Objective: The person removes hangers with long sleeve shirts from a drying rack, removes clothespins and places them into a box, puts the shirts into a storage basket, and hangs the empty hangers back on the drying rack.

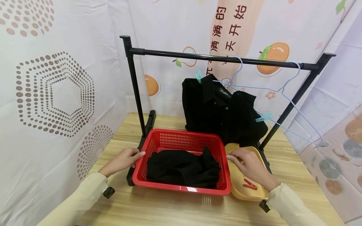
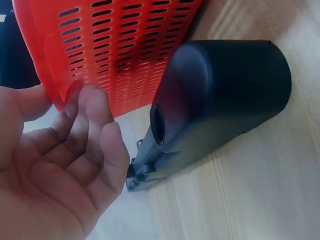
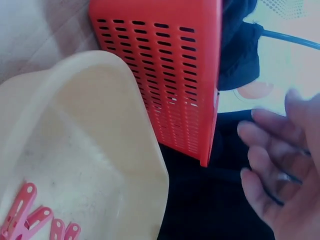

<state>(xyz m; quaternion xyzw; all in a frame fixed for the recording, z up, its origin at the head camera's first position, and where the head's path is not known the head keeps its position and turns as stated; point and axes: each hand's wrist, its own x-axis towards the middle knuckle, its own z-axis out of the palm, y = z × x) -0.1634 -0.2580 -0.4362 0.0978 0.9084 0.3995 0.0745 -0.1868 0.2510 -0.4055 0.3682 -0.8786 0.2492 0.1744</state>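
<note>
My left hand (image 1: 124, 159) holds the left rim of a red perforated plastic basket (image 1: 181, 188). In the left wrist view, the thumb and fingers (image 2: 92, 107) of that hand meet around the basket's rim. A crumpled black garment (image 1: 181, 168) lies inside the basket. On the other side, my right hand (image 1: 251, 164) hovers above a yellow basin (image 1: 238, 185), close to the basket's right rim. Its loosely bent fingers (image 3: 260, 135) hold nothing and stand apart from the basket in the right wrist view. Red clothespins (image 1: 250, 184) lie in the basin.
A black rack (image 1: 175, 56) stands behind the basket on a wooden table (image 1: 169, 210). From it, a black collared shirt (image 1: 203, 106) hangs on a blue hanger (image 1: 240, 66), with light-blue clothespins (image 1: 265, 116) on it. A second hanger (image 1: 299, 73) hangs bare at the right.
</note>
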